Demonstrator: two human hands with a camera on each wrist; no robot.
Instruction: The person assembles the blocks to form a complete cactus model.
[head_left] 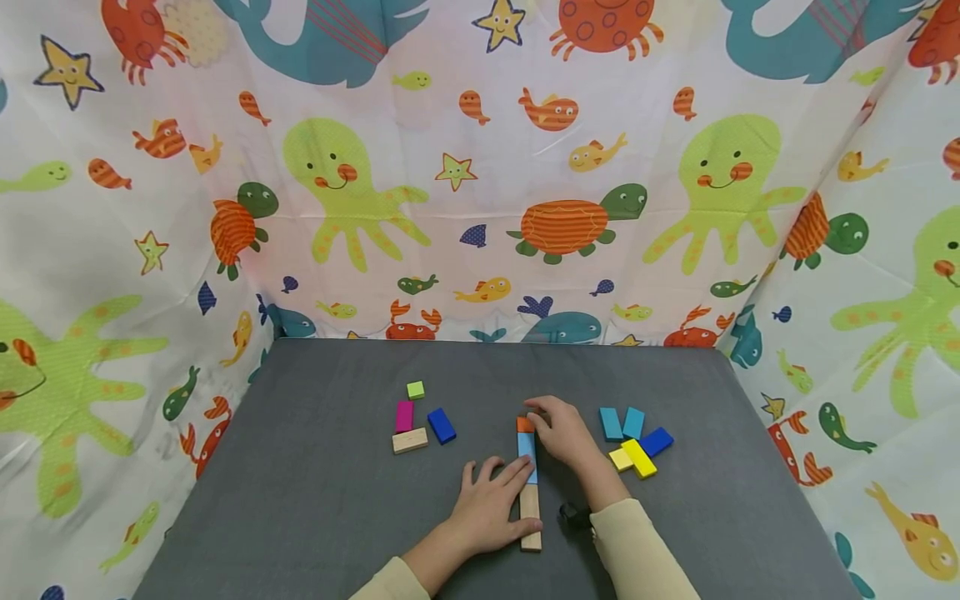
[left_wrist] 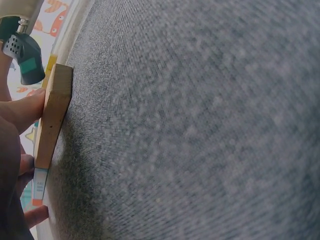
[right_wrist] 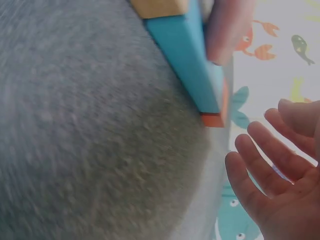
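A straight row of blocks lies on the grey table: an orange block [head_left: 525, 424] at the far end, a light blue block [head_left: 527, 446] behind a plain wooden block [head_left: 529, 502] at the near end. My left hand [head_left: 483, 512] rests along the row with fingers spread. In the left wrist view its thumb touches the wooden block [left_wrist: 54, 115]. One of its fingers lies on the light blue block [right_wrist: 182, 55] in the right wrist view. Beside the orange block [right_wrist: 213, 120], my right hand [right_wrist: 280, 175] has loosely extended fingers, holds nothing and appears apart from it.
Left of the row lie a green cube [head_left: 416, 390], a magenta block [head_left: 404, 417], a wooden block [head_left: 410, 441] and a blue block [head_left: 442, 425]. To the right are teal blocks [head_left: 611, 424], yellow blocks [head_left: 639, 458] and a blue block [head_left: 657, 442]. A patterned curtain [head_left: 450, 233] surrounds the table.
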